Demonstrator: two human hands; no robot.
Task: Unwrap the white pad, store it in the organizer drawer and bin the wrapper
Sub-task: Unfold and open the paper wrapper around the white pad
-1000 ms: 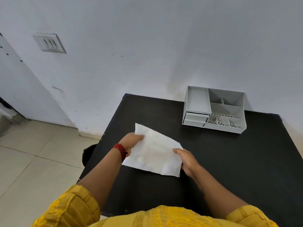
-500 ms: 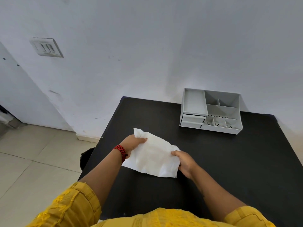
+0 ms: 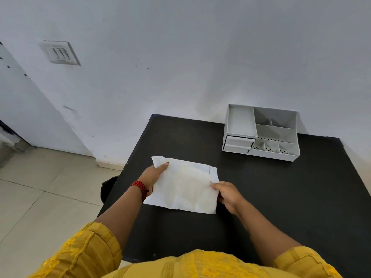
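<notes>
My left hand (image 3: 155,174) pinches the far-left corner of the wrapped white pad (image 3: 183,186), thumb on top; my right hand (image 3: 227,194) grips its right edge, fingers folded under. Both hands are closed on the packet and well apart, one at each side, holding it just above the black bench (image 3: 281,197), near the bench's left-front part. The pad is not yet out of its wrapper.

The packet looks thin, light and limp: it creases between my hands and its surface is faintly wrinkled. I judge it will sag if held by one corner, so two-point support suits it. Along the right edge a narrow strip and a small raised flap (image 3: 213,173) show; this seam looks like the place to take hold and peel. The wrapper may tear unevenly if pulled too sharply.

The bench top is matte, dark and bare apart from the grey organizer (image 3: 261,133) at its far side against the white wall (image 3: 200,57), well apart from the packet. Its two small drawers (image 3: 237,144) face me at the lower left and appear closed. A switch plate (image 3: 60,53) sits on the wall at left. The floor (image 3: 40,197) is pale tile; a dark round object (image 3: 107,187), possibly the bin, is partly hidden beside the bench's left edge.
</notes>
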